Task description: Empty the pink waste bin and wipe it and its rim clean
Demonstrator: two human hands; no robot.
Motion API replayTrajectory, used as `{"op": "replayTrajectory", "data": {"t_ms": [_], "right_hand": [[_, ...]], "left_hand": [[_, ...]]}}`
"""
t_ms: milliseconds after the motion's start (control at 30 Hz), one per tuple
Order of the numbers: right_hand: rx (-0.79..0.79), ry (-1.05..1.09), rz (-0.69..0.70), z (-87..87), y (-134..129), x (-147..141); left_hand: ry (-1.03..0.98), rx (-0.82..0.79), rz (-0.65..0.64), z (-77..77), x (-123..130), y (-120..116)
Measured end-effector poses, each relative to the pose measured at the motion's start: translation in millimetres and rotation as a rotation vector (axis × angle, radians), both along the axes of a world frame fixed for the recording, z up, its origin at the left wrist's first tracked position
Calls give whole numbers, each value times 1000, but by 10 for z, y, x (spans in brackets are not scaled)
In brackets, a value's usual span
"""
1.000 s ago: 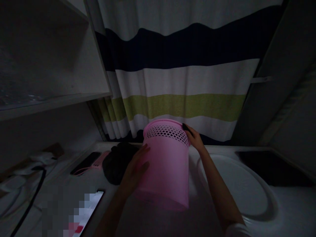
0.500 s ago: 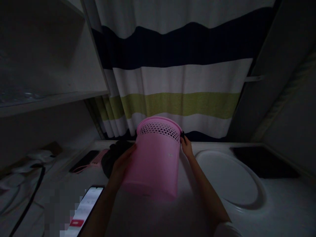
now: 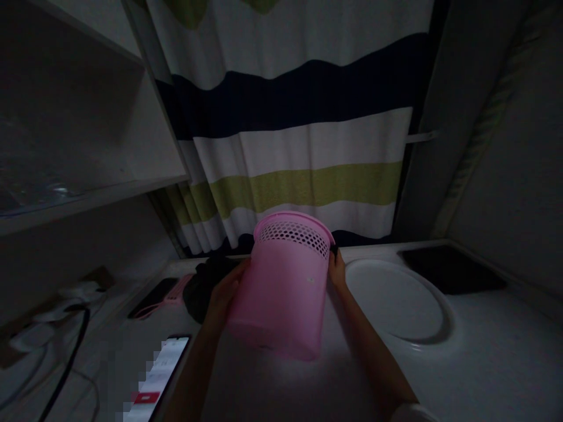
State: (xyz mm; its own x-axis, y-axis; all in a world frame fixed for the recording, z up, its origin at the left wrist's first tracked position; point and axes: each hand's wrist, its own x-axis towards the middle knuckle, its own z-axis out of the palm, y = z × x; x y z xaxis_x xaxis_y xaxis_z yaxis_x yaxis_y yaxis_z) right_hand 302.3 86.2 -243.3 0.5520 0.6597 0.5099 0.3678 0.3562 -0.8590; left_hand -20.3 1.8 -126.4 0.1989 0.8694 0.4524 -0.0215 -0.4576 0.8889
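A pink plastic wastebasket [image 3: 281, 287] with a band of holes below its rim is tilted, its rim away from me and its base towards me. My left hand [image 3: 224, 296] grips its left side, the fingertips partly hidden by the wall. On the right, just below the rim, my right hand [image 3: 336, 269] is closed on the basket's edge. A small black bit [image 3: 334, 249] shows at those fingers; what it belongs to cannot be made out. The inside of the basket is hidden from me.
Left of the basket lie a dark crumpled bundle [image 3: 204, 290], a pink strapped item [image 3: 178, 290], a dark phone [image 3: 153, 298] and a lit phone [image 3: 162, 375]. At right are a round white lid-like disc [image 3: 396, 302] and a black flat panel [image 3: 453, 268]. A striped curtain [image 3: 308, 146] hangs behind.
My view has shifted a little, and the wastebasket sits slightly farther right in it. Both hands keep hold of the basket, whose tilt is nearly the same.
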Motion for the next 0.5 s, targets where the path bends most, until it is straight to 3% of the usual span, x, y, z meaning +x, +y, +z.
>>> {"op": "replayTrajectory", "data": {"t_ms": [233, 367, 500], "right_hand": [[48, -55, -15, 91, -90, 274], [34, -100, -4, 150, -59, 424], [-24, -128, -8, 246, -133, 459]], "left_hand": [[335, 363, -317, 16, 33, -234], [497, 407, -291, 138, 157, -370], [383, 491, -288, 314, 306, -451]]}}
